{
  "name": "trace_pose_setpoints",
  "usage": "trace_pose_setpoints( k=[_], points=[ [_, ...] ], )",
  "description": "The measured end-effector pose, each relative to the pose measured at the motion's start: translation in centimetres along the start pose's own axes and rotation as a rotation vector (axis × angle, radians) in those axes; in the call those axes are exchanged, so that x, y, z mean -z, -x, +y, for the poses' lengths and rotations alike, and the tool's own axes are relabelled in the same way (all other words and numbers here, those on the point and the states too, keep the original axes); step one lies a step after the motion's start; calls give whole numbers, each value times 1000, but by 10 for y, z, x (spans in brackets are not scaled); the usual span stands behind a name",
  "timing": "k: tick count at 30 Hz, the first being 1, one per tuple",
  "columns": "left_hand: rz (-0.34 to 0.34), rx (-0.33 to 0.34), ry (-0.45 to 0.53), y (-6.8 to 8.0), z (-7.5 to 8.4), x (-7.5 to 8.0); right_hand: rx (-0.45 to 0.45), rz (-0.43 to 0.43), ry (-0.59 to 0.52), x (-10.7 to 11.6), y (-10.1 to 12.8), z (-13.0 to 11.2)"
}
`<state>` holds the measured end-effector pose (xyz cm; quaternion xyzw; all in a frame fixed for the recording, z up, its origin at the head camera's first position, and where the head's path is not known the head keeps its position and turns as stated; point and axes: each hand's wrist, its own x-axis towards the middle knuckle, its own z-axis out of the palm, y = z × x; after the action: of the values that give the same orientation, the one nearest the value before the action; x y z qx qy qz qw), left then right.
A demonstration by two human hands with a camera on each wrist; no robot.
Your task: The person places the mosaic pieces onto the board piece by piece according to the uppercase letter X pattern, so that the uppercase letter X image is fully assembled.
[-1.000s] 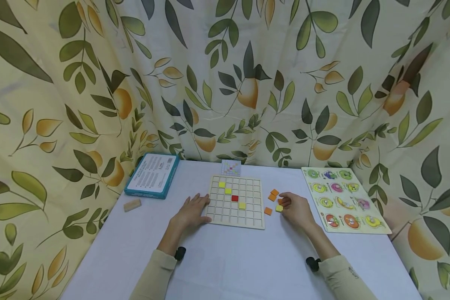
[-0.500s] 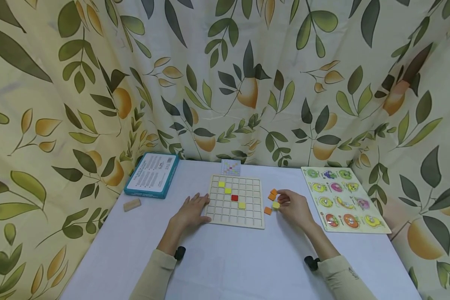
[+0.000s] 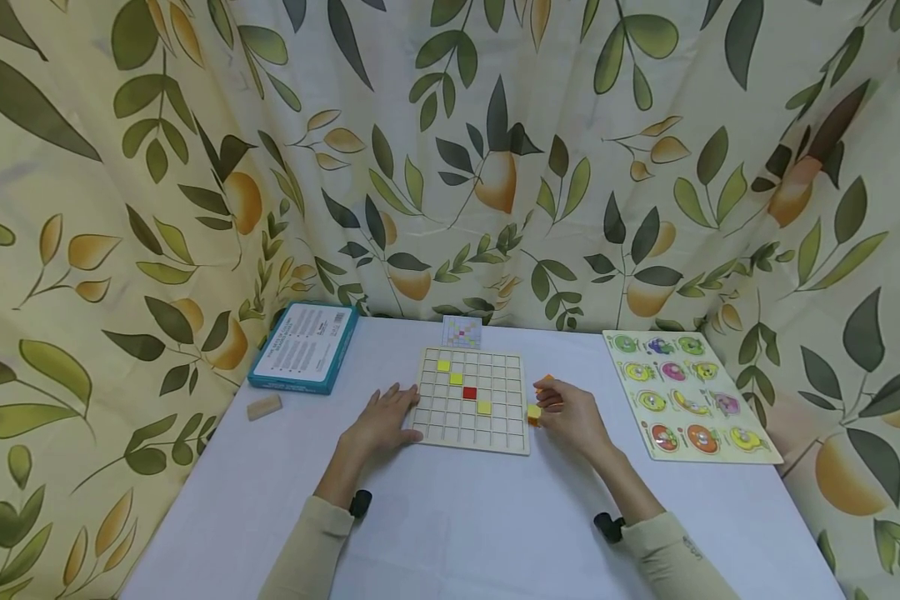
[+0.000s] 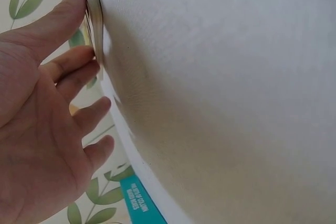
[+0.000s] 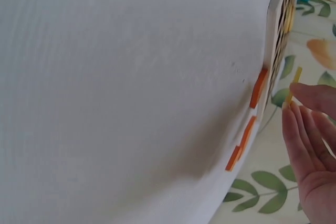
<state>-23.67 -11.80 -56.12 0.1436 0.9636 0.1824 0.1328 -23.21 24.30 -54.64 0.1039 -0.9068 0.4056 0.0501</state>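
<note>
A pale grid board [image 3: 435,417] lies mid-table, with yellow tiles [image 3: 483,407] in a diagonal and a red tile [image 3: 469,393] among them. My left hand [image 3: 384,421] rests at the board's left edge, thumb and fingertips touching it; the left wrist view shows its fingers [image 4: 79,80] fairly straight. Just right of the board, my right hand [image 3: 576,421] pinches a yellow tile [image 5: 294,83] between thumb and fingertips, held above the table. Orange tiles [image 5: 258,88] lie on the cloth beside the board, partly hidden by that hand in the head view.
Behind the board is a small pattern card [image 3: 462,332]. A teal box [image 3: 303,347] and a wooden block [image 3: 264,407] lie at left. A fruit picture board [image 3: 690,400] lies at right. A leaf-print curtain [image 3: 450,167] hangs behind the table.
My right hand has picked the yellow tile up off the table and moved left with it towards the grid board's right edge. The left hand has stayed at the board.
</note>
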Motion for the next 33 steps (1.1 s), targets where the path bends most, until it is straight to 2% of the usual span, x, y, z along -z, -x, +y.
trace_pose_setpoints(
  k=[4, 18, 24, 33],
  points=[
    [-1, 5, 0, -1, -1, -1, 2, -8, -33, -7, 0, -7],
    [-11, 21, -4, -4, 0, -1, 63, -52, -48, -29, 1, -28],
    [7, -4, 6, 0, -1, -1, 37, -79, -60, -36, -1, -31],
    [14, -20, 12, 2, -2, -1, -26, -103, 3, -46, 1, -27]
  ],
)
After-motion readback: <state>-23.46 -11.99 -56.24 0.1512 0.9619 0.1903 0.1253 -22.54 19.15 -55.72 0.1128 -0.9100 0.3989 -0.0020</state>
